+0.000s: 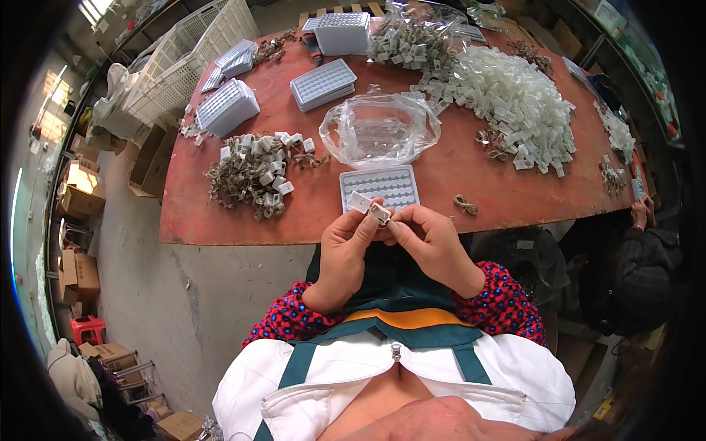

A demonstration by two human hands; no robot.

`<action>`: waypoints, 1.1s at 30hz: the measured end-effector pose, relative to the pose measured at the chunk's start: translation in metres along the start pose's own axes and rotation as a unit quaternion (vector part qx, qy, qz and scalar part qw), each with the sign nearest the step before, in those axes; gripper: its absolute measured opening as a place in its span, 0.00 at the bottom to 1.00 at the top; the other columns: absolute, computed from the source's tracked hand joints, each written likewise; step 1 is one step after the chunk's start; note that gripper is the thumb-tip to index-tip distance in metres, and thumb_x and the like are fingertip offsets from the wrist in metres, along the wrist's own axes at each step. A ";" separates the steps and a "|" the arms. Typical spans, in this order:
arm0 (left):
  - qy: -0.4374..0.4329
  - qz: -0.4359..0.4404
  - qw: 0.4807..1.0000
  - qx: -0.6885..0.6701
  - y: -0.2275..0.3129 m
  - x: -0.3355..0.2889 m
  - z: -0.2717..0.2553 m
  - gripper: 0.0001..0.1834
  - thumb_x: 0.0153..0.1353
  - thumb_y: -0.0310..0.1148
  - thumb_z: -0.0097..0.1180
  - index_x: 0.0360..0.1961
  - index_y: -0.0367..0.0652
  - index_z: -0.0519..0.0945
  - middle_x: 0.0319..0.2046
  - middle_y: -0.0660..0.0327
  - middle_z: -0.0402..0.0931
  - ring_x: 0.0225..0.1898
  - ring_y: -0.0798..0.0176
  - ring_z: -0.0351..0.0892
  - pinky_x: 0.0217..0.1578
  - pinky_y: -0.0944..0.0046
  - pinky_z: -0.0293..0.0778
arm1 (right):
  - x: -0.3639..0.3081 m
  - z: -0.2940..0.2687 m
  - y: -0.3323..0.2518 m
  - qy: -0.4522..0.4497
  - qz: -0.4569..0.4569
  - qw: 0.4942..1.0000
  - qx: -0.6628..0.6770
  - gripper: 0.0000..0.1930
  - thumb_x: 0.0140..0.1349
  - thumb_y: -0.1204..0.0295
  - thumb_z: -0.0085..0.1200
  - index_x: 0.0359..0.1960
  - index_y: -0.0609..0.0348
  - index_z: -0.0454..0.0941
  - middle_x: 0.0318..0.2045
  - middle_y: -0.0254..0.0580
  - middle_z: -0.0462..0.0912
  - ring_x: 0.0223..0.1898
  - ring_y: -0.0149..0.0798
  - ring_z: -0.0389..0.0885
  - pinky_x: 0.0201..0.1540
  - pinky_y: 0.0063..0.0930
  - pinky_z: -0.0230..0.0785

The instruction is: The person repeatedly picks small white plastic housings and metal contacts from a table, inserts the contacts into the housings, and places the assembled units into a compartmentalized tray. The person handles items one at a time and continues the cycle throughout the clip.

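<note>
Just past the table's near edge, my left hand (340, 253) pinches a small white plastic case (359, 202) between thumb and fingers. A second white part (379, 213) sits at the fingertips; whether it is joined to the first I cannot tell. My right hand (432, 239) meets it from the other side, thumb and index finger pinched against this part. Something dark shows beneath it, mostly hidden. Right behind the hands lies a white tray (379, 185) with rows of round cells, its near end partly covered by my fingers. A small brown cord bundle (465, 205) lies to the right.
On the red table (294, 165) stands a clear plastic bag (379, 132). White cases with brown cords (254, 173) are heaped left; a large pile of translucent pieces (515, 103) is right. Stacked trays (228, 106) stand further back. Another person's hand (642, 212) is at the right edge.
</note>
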State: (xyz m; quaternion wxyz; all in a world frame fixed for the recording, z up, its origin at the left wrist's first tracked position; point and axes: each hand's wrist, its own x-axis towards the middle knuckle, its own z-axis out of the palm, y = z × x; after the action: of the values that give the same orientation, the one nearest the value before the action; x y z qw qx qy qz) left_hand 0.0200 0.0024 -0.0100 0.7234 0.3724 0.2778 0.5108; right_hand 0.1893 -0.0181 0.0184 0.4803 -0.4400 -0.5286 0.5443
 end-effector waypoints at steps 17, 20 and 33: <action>0.033 0.095 0.987 0.122 0.008 -0.006 0.006 0.17 0.72 0.27 0.54 0.58 0.28 0.77 0.50 0.51 0.83 0.49 0.63 0.83 0.53 0.64 0.79 | -0.001 0.009 0.002 0.116 -0.168 0.941 -0.269 0.06 0.58 0.76 0.63 0.36 0.62 0.81 0.29 0.44 0.85 0.28 0.41 0.86 0.31 0.29 0.77; 0.032 0.096 0.986 0.133 0.007 -0.005 0.005 0.17 0.72 0.26 0.53 0.58 0.28 0.77 0.50 0.51 0.83 0.49 0.63 0.83 0.53 0.64 0.79 | -0.002 0.007 0.001 0.108 -0.176 0.936 -0.286 0.05 0.59 0.78 0.62 0.35 0.64 0.81 0.29 0.45 0.84 0.29 0.38 0.86 0.32 0.28 0.78; 0.022 0.072 0.990 0.123 0.010 -0.005 0.006 0.16 0.73 0.27 0.53 0.56 0.27 0.76 0.50 0.50 0.82 0.49 0.61 0.84 0.52 0.63 0.80 | -0.002 0.005 0.005 0.108 -0.149 0.941 -0.284 0.06 0.60 0.75 0.62 0.37 0.62 0.81 0.29 0.44 0.85 0.27 0.39 0.86 0.30 0.29 0.77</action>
State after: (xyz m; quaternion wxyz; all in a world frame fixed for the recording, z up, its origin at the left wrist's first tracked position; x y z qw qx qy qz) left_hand 0.0172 -0.0021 0.0016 0.6274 0.4659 0.3266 0.5316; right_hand 0.1843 -0.0204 0.0133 0.4652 -0.5301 -0.6659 0.2432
